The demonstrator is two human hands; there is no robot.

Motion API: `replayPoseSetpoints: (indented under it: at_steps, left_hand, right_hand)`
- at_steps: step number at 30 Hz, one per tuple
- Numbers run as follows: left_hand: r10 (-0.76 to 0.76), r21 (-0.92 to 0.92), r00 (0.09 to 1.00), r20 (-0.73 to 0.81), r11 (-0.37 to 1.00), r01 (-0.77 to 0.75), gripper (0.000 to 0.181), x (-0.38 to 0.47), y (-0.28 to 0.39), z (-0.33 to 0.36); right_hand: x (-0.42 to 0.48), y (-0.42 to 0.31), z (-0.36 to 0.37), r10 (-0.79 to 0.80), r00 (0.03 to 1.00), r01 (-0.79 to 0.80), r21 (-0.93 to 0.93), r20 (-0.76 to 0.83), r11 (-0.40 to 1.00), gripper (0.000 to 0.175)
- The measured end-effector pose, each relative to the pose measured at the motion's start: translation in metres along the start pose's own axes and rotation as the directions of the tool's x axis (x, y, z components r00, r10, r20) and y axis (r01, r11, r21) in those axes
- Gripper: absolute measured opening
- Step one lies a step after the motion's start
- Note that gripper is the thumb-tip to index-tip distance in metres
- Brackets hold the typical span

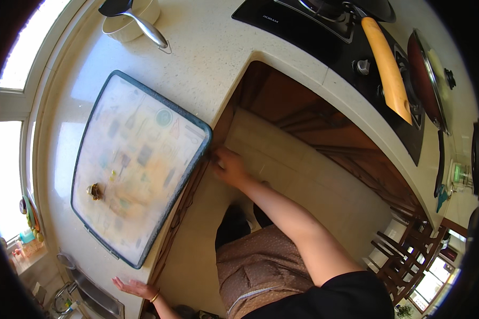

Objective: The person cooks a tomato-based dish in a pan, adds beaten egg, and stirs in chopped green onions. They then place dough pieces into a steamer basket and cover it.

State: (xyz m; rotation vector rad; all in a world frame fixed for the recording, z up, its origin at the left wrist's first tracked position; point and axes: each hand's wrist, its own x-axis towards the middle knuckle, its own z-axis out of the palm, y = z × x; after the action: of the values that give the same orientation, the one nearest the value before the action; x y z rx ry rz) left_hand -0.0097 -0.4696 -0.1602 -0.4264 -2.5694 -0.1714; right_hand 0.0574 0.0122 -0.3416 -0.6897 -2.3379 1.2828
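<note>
A large white cutting board (pixel 143 175) with a dark green-grey rim lies on the pale stone countertop (pixel 207 44). Its faded prints are overlaid with yellowish stains. On it sit a small brown and whitish lump of food (pixel 94 191) and a few green scraps (pixel 112 174). My right hand (pixel 229 165) is at the counter's front edge, close to the board's rim. Its fingers are curled and partly dark and blurred, so whether they grip anything is unclear. My left hand (pixel 133 288), a gold bracelet at its wrist, hovers palm up with fingers apart near the board's lower corner, holding nothing.
A spatula (pixel 143 28) rests across a cream bowl (pixel 127 30) at the back. On the right, a wooden pan handle (pixel 387 71) juts over the black gas hob (pixel 327 52), beside a glass-lidded pan (pixel 427 79). A steel sink (pixel 95 297) lies at lower left. Brown cabinets (pixel 303 103) stand below the counter.
</note>
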Motion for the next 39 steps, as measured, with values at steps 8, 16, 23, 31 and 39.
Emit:
replayPoseSetpoints:
  at_steps: [8,16,23,31,39]
  left_hand:
    - [-0.050,0.157,0.997,0.057,0.987,0.040,0.057,-0.006,0.022,-0.010]
    - [-0.078,0.120,0.997,0.007,0.990,0.077,0.054,-0.010,0.024,0.002]
    - [-0.074,0.071,0.995,-0.060,0.994,0.078,0.051,-0.049,0.022,0.053]
    - [-0.079,0.049,0.991,-0.108,0.995,0.084,0.048,-0.100,0.020,0.097]
    - [-0.084,0.055,0.993,-0.081,0.995,0.089,0.045,-0.117,0.023,0.112]
  right_hand:
    - [-0.091,0.122,-0.175,0.319,0.943,-0.328,-0.098,-0.098,0.940,0.047]
    - [-0.093,0.169,-0.210,0.558,0.733,-0.209,0.651,-0.390,0.730,0.022]
    - [-0.080,0.087,-0.077,0.054,0.959,-0.279,0.885,0.279,0.374,0.033]
    - [-0.050,0.029,-0.056,-0.776,0.627,-0.384,0.838,-0.071,-0.387,0.058]
    - [-0.070,0.018,-0.048,-0.672,0.685,-0.429,0.590,-0.281,-0.684,0.061]
